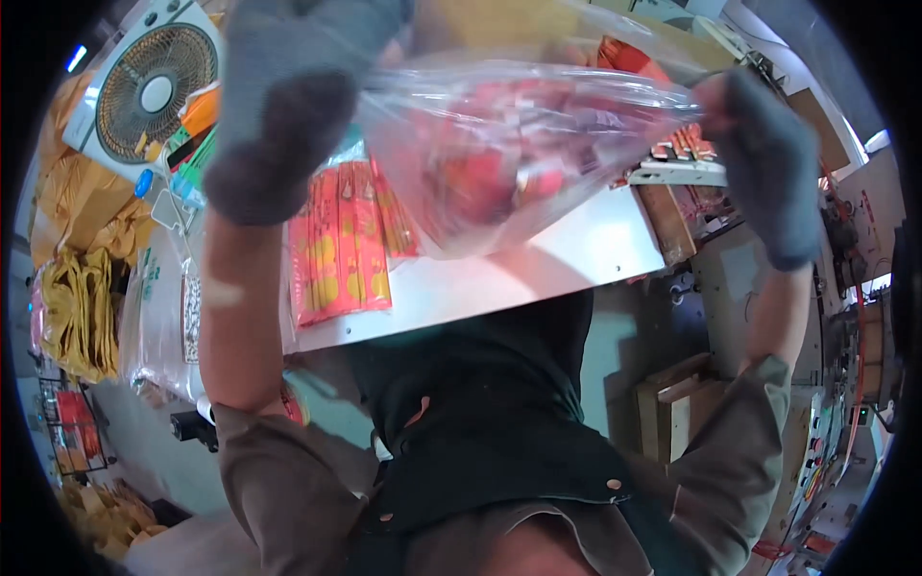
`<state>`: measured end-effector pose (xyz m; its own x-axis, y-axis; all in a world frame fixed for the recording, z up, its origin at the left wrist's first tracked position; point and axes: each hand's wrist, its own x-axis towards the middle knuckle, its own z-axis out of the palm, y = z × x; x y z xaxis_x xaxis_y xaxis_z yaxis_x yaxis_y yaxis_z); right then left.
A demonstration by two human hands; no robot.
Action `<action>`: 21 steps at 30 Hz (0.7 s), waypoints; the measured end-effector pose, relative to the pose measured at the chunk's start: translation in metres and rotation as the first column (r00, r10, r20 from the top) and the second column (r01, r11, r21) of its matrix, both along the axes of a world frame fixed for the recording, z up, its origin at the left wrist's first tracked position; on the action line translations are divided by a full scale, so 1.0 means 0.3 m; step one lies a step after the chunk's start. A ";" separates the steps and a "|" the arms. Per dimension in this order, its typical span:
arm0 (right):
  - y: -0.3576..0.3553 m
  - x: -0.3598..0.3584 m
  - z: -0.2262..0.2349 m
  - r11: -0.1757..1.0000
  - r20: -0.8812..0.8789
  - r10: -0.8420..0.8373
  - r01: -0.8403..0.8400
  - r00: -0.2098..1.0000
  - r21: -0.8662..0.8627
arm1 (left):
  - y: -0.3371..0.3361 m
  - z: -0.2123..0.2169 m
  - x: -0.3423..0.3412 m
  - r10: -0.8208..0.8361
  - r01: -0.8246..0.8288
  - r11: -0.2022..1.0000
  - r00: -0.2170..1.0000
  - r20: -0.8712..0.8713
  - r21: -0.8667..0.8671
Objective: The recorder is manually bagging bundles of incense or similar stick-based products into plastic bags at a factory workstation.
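A clear plastic bag [509,144] with red and pink pieces in it is stretched between my two hands above the white tabletop [567,245]. My left hand [288,115], in a grey glove, is closed on the bag's left side; its fingers are partly smeared by motion. At the bag's upper right corner, my right hand [768,163], also gloved in grey, pinches the plastic. The bag's contents are too blurred to name. Below my left hand lie red packets with yellow patterns [341,250], side by side on the table.
At the upper left stands a fan [156,93]. Yellow-brown bags [82,312] hang below it. To the right are a machine's metal edge with small red packets [684,144] and a wooden block [665,223]. Cardboard boxes [677,408] sit beneath the table's right side.
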<state>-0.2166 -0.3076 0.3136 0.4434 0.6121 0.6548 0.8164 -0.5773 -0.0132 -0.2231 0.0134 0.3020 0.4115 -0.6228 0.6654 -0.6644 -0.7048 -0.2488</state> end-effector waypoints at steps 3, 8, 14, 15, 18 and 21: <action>-0.045 -0.011 0.045 0.995 -0.239 0.066 -0.046 0.969 0.088 | -0.086 0.005 0.015 -0.197 0.092 0.948 0.923 -0.332 -0.305; -0.012 0.054 -0.035 0.998 -0.425 0.057 -0.062 0.903 0.002 | -0.164 -0.108 0.013 -0.153 0.081 0.977 0.908 -0.389 -0.197; 0.140 0.031 -0.161 0.925 -0.136 0.314 -0.335 0.940 -0.180 | -0.248 -0.065 -0.125 -0.266 0.281 0.929 0.959 0.092 -0.241; 0.166 0.070 -0.188 0.914 -0.181 0.301 -0.338 0.936 -0.225 | -0.191 -0.095 -0.133 -0.251 0.230 0.908 0.968 -0.015 -0.350; 0.232 0.156 -0.153 0.922 -0.151 0.372 -0.384 0.916 -0.059 | -0.150 -0.327 -0.105 -0.542 0.025 0.369 0.818 -0.193 -0.929; 0.383 0.264 -0.095 0.937 -0.174 0.344 -0.328 0.923 0.117 | -0.184 -0.406 -0.132 -0.494 -0.466 0.457 0.575 -0.652 -0.758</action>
